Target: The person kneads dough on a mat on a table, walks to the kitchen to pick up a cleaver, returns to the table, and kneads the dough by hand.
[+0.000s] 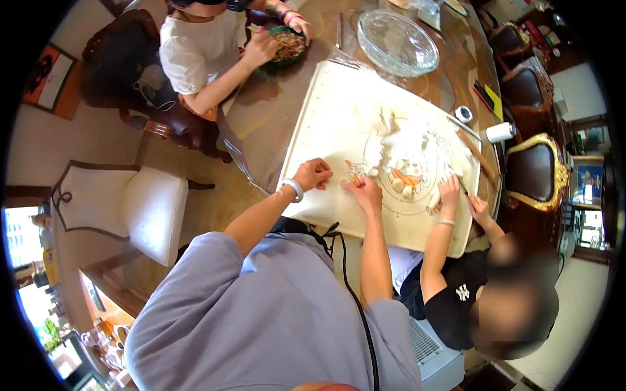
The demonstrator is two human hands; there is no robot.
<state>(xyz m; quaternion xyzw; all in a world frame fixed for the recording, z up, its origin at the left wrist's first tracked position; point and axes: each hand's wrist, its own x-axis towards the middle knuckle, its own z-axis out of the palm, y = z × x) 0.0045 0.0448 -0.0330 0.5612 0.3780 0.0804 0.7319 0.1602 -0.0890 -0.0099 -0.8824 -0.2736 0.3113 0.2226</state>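
Observation:
My left hand [314,174] hovers over the left edge of a large pale kneading mat [313,130], its fingers curled together; whatever they hold, if anything, is hidden. My right hand [366,194] is closed in a pinch beside it, fingertips at a small pale piece of dough [343,185]. I cannot tell whether that piece is gripped or only touched. Farther right on the mat, small dough lumps [407,191] lie on a printed circle with an orange picture. White flour [417,146] and more pale dough spread above them.
At the right, a person's hands [450,190] work on the mat with a knife [463,186]. Across the table another person holds a green bowl of filling [288,45]. A glass bowl [398,43], a wooden rolling pin [478,155] and a white bottle [501,132] stand around.

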